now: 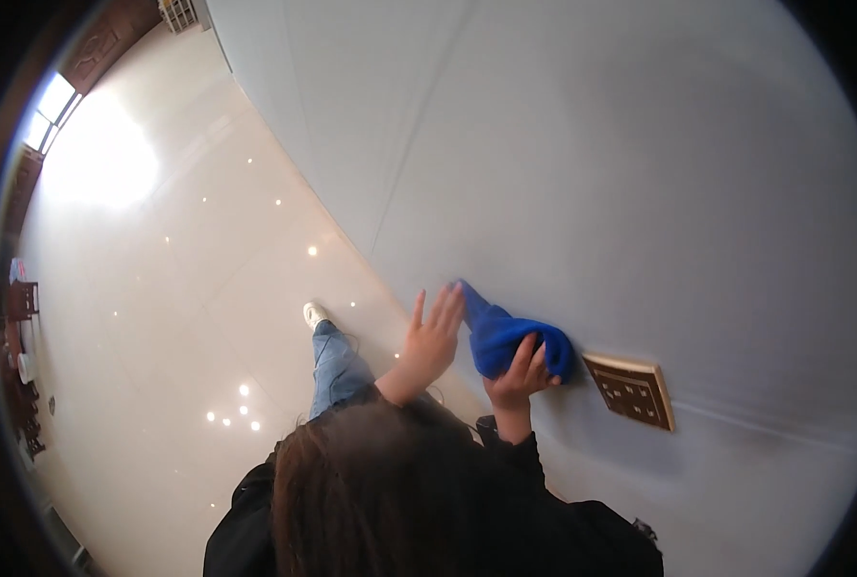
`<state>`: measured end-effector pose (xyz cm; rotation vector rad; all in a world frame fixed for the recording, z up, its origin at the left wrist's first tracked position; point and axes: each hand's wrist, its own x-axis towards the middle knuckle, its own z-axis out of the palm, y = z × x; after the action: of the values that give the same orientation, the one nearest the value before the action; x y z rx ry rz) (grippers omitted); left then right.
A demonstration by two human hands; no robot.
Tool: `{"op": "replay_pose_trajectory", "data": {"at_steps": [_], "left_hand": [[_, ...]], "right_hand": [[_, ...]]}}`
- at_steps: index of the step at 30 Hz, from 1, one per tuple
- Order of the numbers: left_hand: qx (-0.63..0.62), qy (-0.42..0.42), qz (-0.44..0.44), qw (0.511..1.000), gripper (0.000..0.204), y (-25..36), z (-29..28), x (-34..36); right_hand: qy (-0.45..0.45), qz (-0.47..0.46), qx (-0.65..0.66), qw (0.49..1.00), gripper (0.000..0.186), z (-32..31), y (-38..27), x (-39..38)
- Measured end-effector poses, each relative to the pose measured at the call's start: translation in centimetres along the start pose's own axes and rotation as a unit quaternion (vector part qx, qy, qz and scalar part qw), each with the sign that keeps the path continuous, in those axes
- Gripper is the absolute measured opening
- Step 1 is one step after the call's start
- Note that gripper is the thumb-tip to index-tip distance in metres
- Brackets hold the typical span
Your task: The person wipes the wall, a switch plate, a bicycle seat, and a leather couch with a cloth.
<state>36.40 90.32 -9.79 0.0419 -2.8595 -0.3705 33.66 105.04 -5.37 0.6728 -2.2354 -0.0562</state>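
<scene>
Right hand grips crumpled blue fabric cloth under its fingers, seemingly against smooth pale-grey wall; left hand has fingers spread beside cloth's tip, contact unclear; looks like wiping, next stroke probably needs cloth flattened.

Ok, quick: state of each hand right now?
Left hand: open, by the tip of the blue cloth; contact unclear.
Right hand: closed, holding the cloth.

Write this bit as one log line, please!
right grip: holding blue cloth | left grip: open beside cloth's tip, contact unclear | gold-framed brown wall plate: right of cloth
</scene>
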Motion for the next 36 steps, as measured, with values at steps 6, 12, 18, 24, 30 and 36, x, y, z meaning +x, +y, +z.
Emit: {"op": "replay_pose_trajectory", "data": {"at_steps": [6, 12, 18, 24, 30, 36], "left_hand": [[-0.013, 0.033, 0.043, 0.998, 0.054, -5.7, -1.3, 3.5], [-0.021, 0.101, 0.085, 0.991, 0.055, -14.9, -3.7, 9.9], [-0.029, 0.135, 0.079, 0.987, 0.057, -21.1, -8.1, 15.2], [-0.020, 0.133, 0.106, 0.985, 0.057, -22.7, -7.2, 18.0], [0.012, 0.140, 0.127, 0.982, 0.056, -21.9, -5.5, 19.3], [0.081, 0.131, 0.153, 0.976, 0.058, -13.5, 3.4, 15.3]], "right_hand": [[-0.002, -0.008, -0.063, 0.998, 0.081, 1.5, -1.9, 6.7], [0.023, 0.097, -0.031, 0.995, 0.082, 5.1, -7.9, 17.8], [0.080, 0.124, -0.067, 0.987, 0.087, 7.0, -12.3, 26.8], [0.115, 0.127, -0.083, 0.982, 0.073, 8.9, -12.4, 29.2], [0.164, 0.144, -0.108, 0.970, 0.077, 10.5, -10.5, 28.6], [0.211, 0.154, -0.079, 0.962, 0.078, 12.7, -3.1, 16.7]]}}
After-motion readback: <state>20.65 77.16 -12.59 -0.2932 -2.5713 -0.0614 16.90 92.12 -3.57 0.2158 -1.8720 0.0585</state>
